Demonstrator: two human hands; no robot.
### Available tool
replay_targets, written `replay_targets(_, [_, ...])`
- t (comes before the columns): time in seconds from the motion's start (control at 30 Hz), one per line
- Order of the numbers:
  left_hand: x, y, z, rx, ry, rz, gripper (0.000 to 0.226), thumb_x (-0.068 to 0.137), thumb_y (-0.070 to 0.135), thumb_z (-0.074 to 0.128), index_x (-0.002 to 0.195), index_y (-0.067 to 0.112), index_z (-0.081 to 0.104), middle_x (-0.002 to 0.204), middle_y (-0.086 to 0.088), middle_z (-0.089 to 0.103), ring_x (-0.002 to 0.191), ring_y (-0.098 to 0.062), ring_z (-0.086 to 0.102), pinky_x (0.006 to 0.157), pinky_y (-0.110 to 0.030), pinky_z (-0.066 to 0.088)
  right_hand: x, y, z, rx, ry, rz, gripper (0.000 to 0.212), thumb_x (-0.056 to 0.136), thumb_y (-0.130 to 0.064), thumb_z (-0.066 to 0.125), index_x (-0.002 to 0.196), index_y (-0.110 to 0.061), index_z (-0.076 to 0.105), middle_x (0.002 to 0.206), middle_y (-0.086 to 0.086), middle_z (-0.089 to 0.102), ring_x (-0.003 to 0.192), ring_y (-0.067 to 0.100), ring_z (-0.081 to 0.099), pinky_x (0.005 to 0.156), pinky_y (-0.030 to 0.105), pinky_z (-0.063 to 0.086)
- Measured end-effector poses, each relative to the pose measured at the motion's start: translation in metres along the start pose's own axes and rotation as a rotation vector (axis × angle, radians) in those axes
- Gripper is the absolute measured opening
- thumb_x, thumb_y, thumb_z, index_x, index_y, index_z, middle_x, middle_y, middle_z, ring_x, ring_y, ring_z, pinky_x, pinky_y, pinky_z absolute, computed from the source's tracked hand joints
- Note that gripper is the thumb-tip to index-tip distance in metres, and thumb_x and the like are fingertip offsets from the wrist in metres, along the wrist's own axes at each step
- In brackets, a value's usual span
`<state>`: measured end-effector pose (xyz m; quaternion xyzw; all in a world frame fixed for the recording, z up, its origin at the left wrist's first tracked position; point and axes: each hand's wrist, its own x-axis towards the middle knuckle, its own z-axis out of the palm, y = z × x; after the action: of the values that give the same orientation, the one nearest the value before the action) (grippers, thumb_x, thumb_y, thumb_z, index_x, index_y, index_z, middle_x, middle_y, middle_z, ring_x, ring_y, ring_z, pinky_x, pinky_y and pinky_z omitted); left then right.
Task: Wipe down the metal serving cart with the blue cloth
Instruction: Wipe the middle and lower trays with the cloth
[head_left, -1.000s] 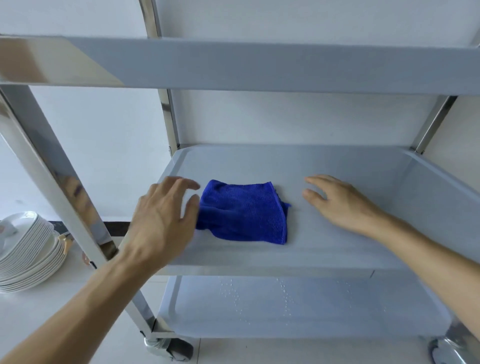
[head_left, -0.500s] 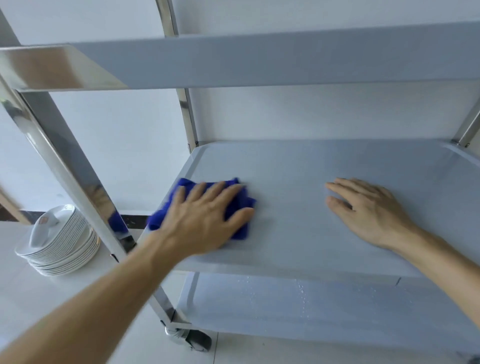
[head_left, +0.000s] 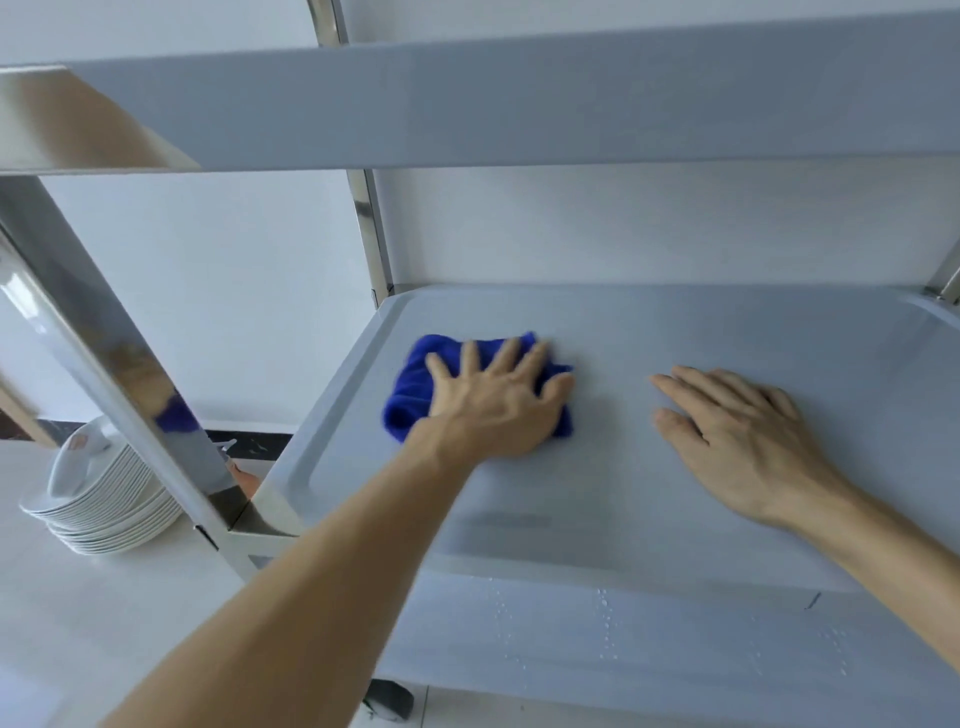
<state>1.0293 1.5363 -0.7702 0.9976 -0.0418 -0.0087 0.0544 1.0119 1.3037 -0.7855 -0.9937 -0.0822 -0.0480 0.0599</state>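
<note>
Pressing with splayed, straight fingers, the left hand (head_left: 498, 405) pins the blue cloth (head_left: 415, 395) flat on the cart's middle shelf (head_left: 675, 322). Beside those fingertips the right hand (head_left: 748, 431) rests flat, holding nothing. Wiping appears barely begun; droplets, possibly water, dot the lower shelf (head_left: 623, 639).

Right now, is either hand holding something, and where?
Nothing is gripped. The left hand presses flat on top of the blue cloth on the cart's middle shelf. The right hand lies flat on the bare shelf.

white wall (head_left: 208, 291), plate stack (head_left: 104, 499) on pale floor (head_left: 78, 623)
</note>
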Motion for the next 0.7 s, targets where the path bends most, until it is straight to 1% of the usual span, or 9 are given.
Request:
replay_targets(0.07, [-0.016, 0.009, 0.004, 0.022, 0.020, 0.161, 0.036, 0.100, 0.046, 0.010, 0.130, 0.046, 0.030, 0.163, 0.017, 0.005, 0.148, -0.038, 0.010, 0.110, -0.072, 0.007, -0.001, 0.002, -0.002, 0.008, -0.018, 0.002, 0.055, 0.099, -0.053, 0.022, 0.153, -0.042, 0.028, 0.164, -0.017, 0.022, 0.151, 0.011, 0.017, 0.119, 0.037, 0.016])
replay_targets(0.1, [-0.024, 0.004, 0.006, -0.003, 0.049, 0.191, 0.030, 0.100, 0.042, 0.012, 0.122, 0.044, 0.033, 0.163, 0.017, 0.006, 0.148, -0.035, 0.011, 0.112, -0.069, 0.009, -0.002, 0.003, -0.003, 0.006, -0.023, 0.001, 0.056, 0.099, -0.053, 0.021, 0.153, -0.043, 0.027, 0.164, -0.017, 0.022, 0.151, 0.011, 0.017, 0.119, 0.037, 0.016])
replay_targets(0.13, [-0.032, -0.006, 0.007, -0.049, 0.080, 0.188, 0.032, 0.099, 0.044, 0.014, 0.124, 0.043, 0.034, 0.162, 0.018, 0.010, 0.149, -0.029, 0.012, 0.115, -0.064, 0.009, -0.003, 0.003, -0.003, -0.003, -0.024, -0.001, 0.056, 0.099, -0.053, 0.022, 0.153, -0.042, 0.027, 0.164, -0.016, 0.022, 0.151, 0.012, 0.017, 0.119, 0.037, 0.016])
replay_targets(0.2, [-0.042, -0.033, 0.004, -0.118, 0.115, 0.120, 0.052, 0.092, 0.057, 0.015, 0.140, 0.043, 0.029, 0.157, 0.022, 0.020, 0.148, -0.014, 0.013, 0.118, -0.053, 0.009, -0.005, 0.001, -0.003, -0.028, -0.029, -0.005, 0.057, 0.098, -0.053, 0.020, 0.154, -0.042, 0.027, 0.164, -0.015, 0.021, 0.152, 0.013, 0.018, 0.118, 0.037, 0.017])
replay_targets(0.27, [-0.042, -0.068, -0.002, -0.063, 0.118, 0.021, 0.062, 0.085, 0.065, 0.012, 0.142, 0.047, 0.027, 0.153, 0.022, 0.026, 0.144, -0.009, 0.018, 0.117, -0.050, 0.015, -0.008, -0.002, -0.003, -0.046, -0.048, -0.013, 0.061, 0.095, -0.055, 0.014, 0.154, -0.042, 0.025, 0.165, -0.017, 0.019, 0.152, 0.014, 0.017, 0.119, 0.038, 0.018])
replay_targets(0.33, [-0.029, -0.101, -0.009, -0.013, 0.109, -0.107, 0.059, 0.084, 0.066, 0.013, 0.139, 0.050, 0.028, 0.148, 0.019, 0.031, 0.138, -0.012, 0.024, 0.113, -0.053, 0.021, -0.007, -0.007, -0.003, -0.060, -0.060, -0.014, 0.063, 0.094, -0.056, 0.010, 0.155, -0.042, 0.022, 0.165, -0.020, 0.014, 0.153, 0.015, 0.015, 0.119, 0.040, 0.018])
replay_targets(0.43, [0.010, -0.121, -0.011, -0.060, 0.106, -0.247, 0.047, 0.090, 0.058, 0.020, 0.134, 0.049, 0.034, 0.144, 0.017, 0.037, 0.133, -0.016, 0.027, 0.108, -0.055, 0.023, -0.004, -0.014, -0.001, -0.068, -0.072, -0.012, 0.059, 0.099, -0.053, 0.012, 0.156, -0.041, 0.018, 0.165, -0.023, 0.009, 0.154, 0.017, 0.012, 0.121, 0.045, 0.014])
replay_targets(0.6, [0.076, -0.105, -0.008, -0.062, 0.108, -0.350, 0.053, 0.092, 0.051, 0.019, 0.140, 0.038, 0.037, 0.155, 0.007, 0.033, 0.144, -0.028, 0.018, 0.112, -0.065, 0.011, -0.003, -0.016, 0.002, -0.070, -0.064, -0.010, 0.058, 0.100, -0.053, 0.013, 0.157, -0.041, 0.015, 0.164, -0.026, 0.006, 0.154, 0.018, 0.010, 0.122, 0.047, 0.013])
replay_targets(0.7, [0.104, -0.094, -0.007, -0.064, 0.116, -0.363, 0.056, 0.092, 0.050, 0.019, 0.142, 0.033, 0.038, 0.157, 0.003, 0.032, 0.146, -0.030, 0.016, 0.112, -0.068, 0.003, -0.002, -0.018, 0.005, -0.061, -0.039, -0.005, 0.057, 0.101, -0.054, 0.010, 0.156, -0.042, 0.016, 0.164, -0.027, 0.007, 0.154, 0.017, 0.010, 0.122, 0.048, 0.012])
